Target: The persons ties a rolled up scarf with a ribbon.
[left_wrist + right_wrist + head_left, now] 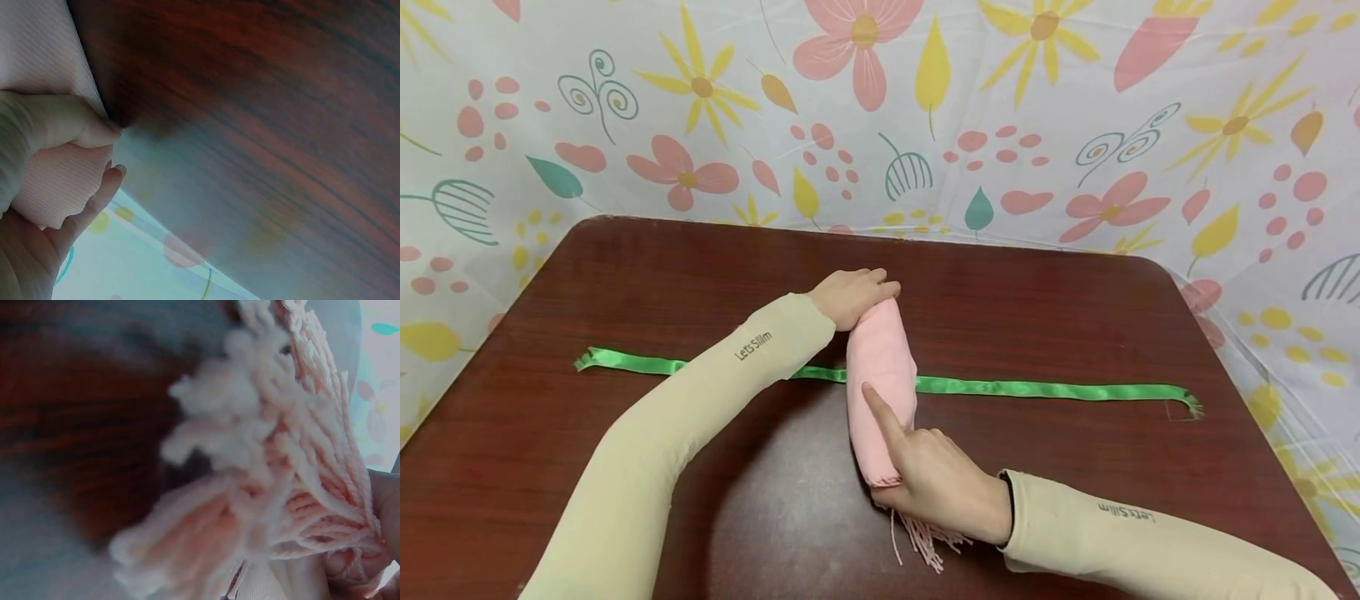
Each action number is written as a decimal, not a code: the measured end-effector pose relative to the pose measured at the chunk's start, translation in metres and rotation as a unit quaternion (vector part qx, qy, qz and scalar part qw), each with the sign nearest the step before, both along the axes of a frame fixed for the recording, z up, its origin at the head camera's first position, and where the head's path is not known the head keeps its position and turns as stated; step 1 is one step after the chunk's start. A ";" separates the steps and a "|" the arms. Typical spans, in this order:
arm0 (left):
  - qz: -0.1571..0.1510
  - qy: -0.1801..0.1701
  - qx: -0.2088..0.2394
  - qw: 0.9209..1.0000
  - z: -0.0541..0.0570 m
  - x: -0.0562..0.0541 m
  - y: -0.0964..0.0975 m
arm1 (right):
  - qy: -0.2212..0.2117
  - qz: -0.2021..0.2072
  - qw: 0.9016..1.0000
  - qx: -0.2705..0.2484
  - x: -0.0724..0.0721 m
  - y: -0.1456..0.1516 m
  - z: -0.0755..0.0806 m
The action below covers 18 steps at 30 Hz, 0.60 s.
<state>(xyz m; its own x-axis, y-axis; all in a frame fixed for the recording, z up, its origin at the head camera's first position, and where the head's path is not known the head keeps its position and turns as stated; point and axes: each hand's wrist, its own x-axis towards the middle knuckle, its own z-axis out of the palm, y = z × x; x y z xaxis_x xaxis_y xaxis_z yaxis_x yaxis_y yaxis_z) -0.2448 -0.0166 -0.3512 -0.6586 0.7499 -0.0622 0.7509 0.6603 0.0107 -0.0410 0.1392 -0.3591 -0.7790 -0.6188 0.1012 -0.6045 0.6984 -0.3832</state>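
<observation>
Head view: a green ribbon [1022,389] is lying across the desk [760,517]; the left hand [852,297] is pinching the far end of a pink cloth [880,354] crossing over the ribbon; the right hand [946,479] is gripping its near end.

Dark wood-grain table [1037,325] — flower-patterned backdrop [1000,92] behind

Pink fringed cloth [883,362] | folded, long narrow bundle | across green ribbon [1045,389]
</observation>
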 end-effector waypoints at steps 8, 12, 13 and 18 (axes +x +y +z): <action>0.013 -0.003 -0.002 1.000 0.001 -0.002 0.003 | 0.005 0.003 1.000 -0.003 -0.004 -0.001 0.001; 0.019 -0.007 -0.007 1.000 0.001 -0.004 0.003 | 0.012 0.005 1.000 -0.004 -0.006 -0.001 0.001; 0.020 -0.006 -0.009 1.000 0.000 -0.004 0.003 | 0.011 0.005 1.000 -0.004 -0.006 -0.001 0.001; 0.030 -0.008 -0.010 0.999 0.001 -0.004 0.004 | 0.006 0.001 1.000 0.002 -0.006 -0.001 0.001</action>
